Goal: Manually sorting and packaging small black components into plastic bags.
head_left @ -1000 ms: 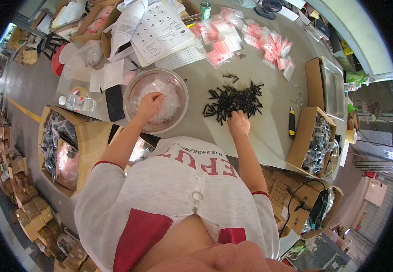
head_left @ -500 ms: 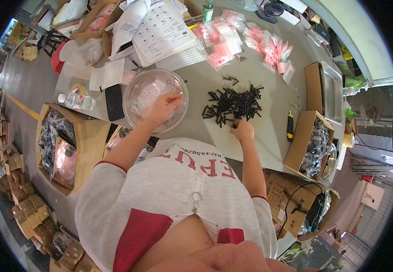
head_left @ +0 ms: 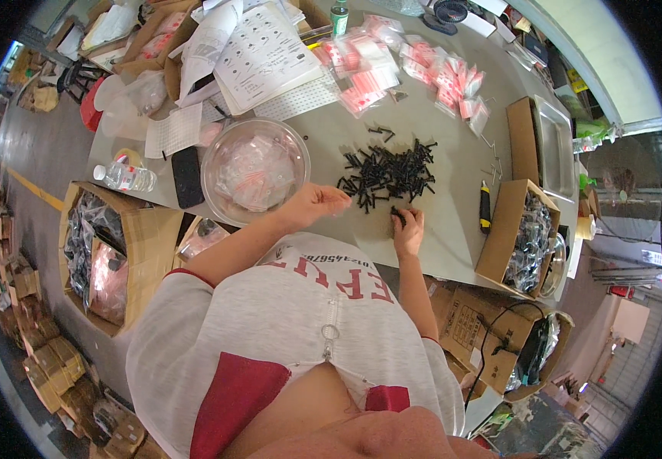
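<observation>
A pile of black screws (head_left: 392, 172) lies on the grey table in front of me. Just below the pile, my right hand (head_left: 409, 233) is closed with dark screws pinched between thumb and fingers. My left hand (head_left: 317, 203) hovers left of the screws, near the clear round bowl (head_left: 207, 172). Its fingers are drawn together, and whether a thing sits between them is too indistinct to make out. Inside the bowl lie small clear plastic bags (head_left: 258, 172) with pink-red markings. A few screws (head_left: 381, 131) lie apart above the pile.
Filled bags (head_left: 369, 80) with red-and-white marking lie at the back, near printed sheets (head_left: 262, 57). A black phone (head_left: 187, 177) and water bottle (head_left: 126, 177) are left of the bowl. A yellow-black cutter (head_left: 485, 206) and a carton (head_left: 499, 256) stand at right.
My left hand has left the bowl and moved right, toward the screw pile. My right hand has drawn slightly back from the pile's lower edge, with screws in its fingers.
</observation>
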`<action>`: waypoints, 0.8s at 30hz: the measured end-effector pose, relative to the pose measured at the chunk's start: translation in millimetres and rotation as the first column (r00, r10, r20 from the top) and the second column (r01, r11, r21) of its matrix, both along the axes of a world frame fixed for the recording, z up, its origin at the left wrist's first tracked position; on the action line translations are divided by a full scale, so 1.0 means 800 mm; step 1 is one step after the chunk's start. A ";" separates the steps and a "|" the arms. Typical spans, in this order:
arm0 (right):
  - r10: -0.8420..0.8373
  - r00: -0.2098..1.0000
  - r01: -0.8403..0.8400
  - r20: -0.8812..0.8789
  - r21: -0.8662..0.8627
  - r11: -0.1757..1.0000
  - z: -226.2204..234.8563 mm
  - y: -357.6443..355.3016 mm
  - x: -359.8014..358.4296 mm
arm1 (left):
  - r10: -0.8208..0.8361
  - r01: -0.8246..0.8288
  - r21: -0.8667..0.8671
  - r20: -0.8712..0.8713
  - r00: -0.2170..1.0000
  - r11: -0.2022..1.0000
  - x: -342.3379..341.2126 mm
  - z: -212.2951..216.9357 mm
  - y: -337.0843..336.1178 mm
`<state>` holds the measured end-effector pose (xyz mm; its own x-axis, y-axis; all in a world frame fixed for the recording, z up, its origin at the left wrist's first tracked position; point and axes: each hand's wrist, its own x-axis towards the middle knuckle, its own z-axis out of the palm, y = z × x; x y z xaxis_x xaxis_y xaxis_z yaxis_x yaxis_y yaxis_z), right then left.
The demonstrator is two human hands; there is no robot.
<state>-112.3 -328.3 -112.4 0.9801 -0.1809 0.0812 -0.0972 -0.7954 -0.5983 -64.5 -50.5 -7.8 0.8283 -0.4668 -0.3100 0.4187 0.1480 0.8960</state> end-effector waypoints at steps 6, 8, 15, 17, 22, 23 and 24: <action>0.084 0.991 -0.062 0.100 -0.206 0.977 -0.014 0.002 -0.003 | -0.152 0.150 0.117 0.002 0.988 0.982 0.000 -0.018 0.006; 0.090 0.992 -0.061 0.089 -0.280 0.958 -0.020 0.003 -0.007 | -0.209 0.213 0.171 -0.041 0.977 0.962 0.000 -0.010 0.001; 0.128 0.984 -0.148 0.121 0.173 0.974 0.063 0.055 -0.002 | -0.331 0.273 0.304 0.160 0.930 0.913 -0.003 -0.017 -0.005; 0.211 0.975 -0.214 0.062 0.492 0.844 0.106 0.082 -0.002 | -0.318 0.282 0.194 0.187 0.930 0.940 -0.006 -0.022 -0.007; 0.528 0.837 -0.539 0.144 0.383 0.750 0.158 0.102 0.014 | -0.418 0.299 0.437 0.204 0.885 0.848 -0.005 -0.022 -0.016; 0.519 0.845 -0.531 0.131 0.329 0.781 0.159 0.104 0.013 | -0.440 0.282 0.482 0.253 0.862 0.829 -0.006 -0.018 -0.017; 0.509 0.853 -0.521 0.119 0.274 0.808 0.159 0.106 0.014 | -0.439 0.281 0.482 0.254 0.862 0.830 -0.004 -0.016 -0.016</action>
<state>-101.4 -243.9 15.2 0.9333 0.3285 0.1449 0.3057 -0.5156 -0.8004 -68.1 -63.3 -20.5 0.7138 -0.6443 -0.2745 0.0239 -0.3693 0.9290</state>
